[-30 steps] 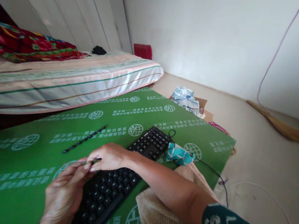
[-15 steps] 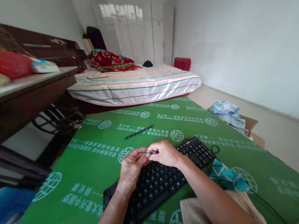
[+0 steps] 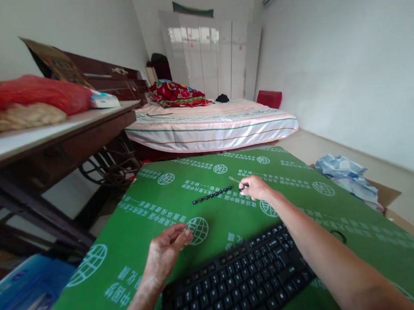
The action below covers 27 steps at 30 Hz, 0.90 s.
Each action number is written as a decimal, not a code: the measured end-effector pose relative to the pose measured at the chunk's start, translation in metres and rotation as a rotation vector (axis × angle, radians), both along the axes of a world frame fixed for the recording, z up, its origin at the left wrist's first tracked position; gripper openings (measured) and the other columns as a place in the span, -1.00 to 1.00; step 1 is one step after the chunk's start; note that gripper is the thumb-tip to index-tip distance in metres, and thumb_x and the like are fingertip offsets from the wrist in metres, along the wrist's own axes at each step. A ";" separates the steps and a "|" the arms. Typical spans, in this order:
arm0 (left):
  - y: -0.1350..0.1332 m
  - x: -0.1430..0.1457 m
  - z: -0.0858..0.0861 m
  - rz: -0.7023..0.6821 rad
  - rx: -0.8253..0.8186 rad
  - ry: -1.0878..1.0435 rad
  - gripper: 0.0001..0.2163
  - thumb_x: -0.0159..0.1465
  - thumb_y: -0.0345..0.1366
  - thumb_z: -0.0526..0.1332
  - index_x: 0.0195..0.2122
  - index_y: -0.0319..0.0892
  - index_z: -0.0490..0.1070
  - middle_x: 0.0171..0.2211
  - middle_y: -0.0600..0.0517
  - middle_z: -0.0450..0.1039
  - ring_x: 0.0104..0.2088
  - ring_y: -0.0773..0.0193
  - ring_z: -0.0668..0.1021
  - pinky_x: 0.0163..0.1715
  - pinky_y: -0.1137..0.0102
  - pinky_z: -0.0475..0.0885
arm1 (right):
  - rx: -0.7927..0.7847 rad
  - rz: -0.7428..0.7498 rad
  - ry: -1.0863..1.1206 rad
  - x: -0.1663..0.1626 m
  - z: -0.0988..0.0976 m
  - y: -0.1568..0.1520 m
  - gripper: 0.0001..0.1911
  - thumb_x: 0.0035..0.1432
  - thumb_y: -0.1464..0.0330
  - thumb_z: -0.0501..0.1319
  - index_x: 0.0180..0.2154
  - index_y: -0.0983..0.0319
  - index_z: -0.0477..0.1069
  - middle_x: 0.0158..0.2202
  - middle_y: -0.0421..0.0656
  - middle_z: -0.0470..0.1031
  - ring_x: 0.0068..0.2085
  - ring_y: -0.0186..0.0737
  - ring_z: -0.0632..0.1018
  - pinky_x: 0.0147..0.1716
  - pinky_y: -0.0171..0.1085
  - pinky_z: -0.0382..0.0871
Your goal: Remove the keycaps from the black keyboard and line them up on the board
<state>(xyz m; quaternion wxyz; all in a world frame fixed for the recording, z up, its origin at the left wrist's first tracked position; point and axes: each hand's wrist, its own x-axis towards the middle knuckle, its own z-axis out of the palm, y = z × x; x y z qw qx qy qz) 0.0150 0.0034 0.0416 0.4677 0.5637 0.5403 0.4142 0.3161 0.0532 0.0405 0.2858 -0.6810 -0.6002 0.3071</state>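
Pinching a small black piece (image 3: 243, 187), the right hand (image 3: 256, 188) is at the head view's centre, just beside a black beaded strip (image 3: 212, 194). The left hand (image 3: 167, 248), lower left, is loosely spread, nothing visible inside. Hands have parted, apparently leaving the piece to the right alone.

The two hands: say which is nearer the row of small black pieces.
The right hand, close to the row and pinching a small dark object. The left hand is farther away, lower in the picture.
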 end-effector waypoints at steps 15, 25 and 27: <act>0.010 -0.018 -0.034 0.018 -0.059 -0.032 -0.60 -0.20 -0.04 0.38 -0.37 -0.15 0.49 -0.54 0.05 0.54 -0.51 0.23 0.56 -0.46 0.45 0.48 | -0.047 0.100 -0.117 0.021 -0.055 0.078 -0.84 -0.06 0.45 0.33 -0.33 0.25 0.50 -0.47 -0.23 0.49 -0.69 -0.53 0.39 -0.68 -0.51 0.22; 0.008 -0.017 -0.032 0.023 -0.109 -0.059 -0.62 -0.20 -0.06 0.39 -0.38 -0.15 0.48 -0.55 0.06 0.54 -0.50 0.26 0.54 -0.47 0.48 0.46 | -0.070 0.135 -0.148 0.022 -0.062 0.085 -0.83 -0.05 0.43 0.33 -0.31 0.24 0.50 -0.44 -0.21 0.51 -0.68 -0.51 0.40 -0.69 -0.51 0.24; 0.009 -0.017 -0.033 0.026 -0.110 -0.066 -0.62 -0.20 -0.07 0.39 -0.38 -0.15 0.48 -0.56 0.06 0.53 -0.51 0.27 0.54 -0.46 0.49 0.46 | -0.076 0.136 -0.152 0.022 -0.062 0.085 -0.83 -0.04 0.43 0.33 -0.31 0.24 0.50 -0.43 -0.20 0.51 -0.67 -0.52 0.41 -0.68 -0.51 0.24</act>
